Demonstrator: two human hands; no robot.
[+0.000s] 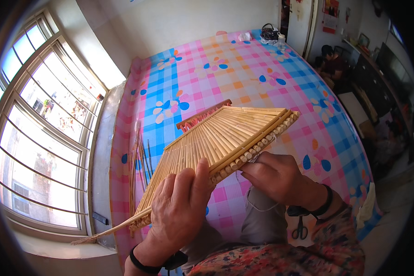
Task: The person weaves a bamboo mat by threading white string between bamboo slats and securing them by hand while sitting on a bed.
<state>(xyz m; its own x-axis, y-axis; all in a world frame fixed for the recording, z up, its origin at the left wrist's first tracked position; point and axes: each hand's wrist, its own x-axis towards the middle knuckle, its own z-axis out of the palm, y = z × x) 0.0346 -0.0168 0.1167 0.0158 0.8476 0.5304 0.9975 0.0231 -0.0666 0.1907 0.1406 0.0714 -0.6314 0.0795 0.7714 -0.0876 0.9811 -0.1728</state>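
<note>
A panel of pale yellow plant stalks lies tilted above my lap, its stalks side by side and a row of cut ends along the near right edge. My left hand is closed on the near edge, thumb on top. At the cut-end edge, my right hand pinches a thin white thread; the fingertips are partly hidden. One long stalk with a frayed tip sticks out past the panel's lower left corner.
Several loose thin stalks lie to the left on the checkered bed cover. Behind the panel is a reddish-brown strip. Black scissors rest beside my right leg. A barred window is left; another person sits far right.
</note>
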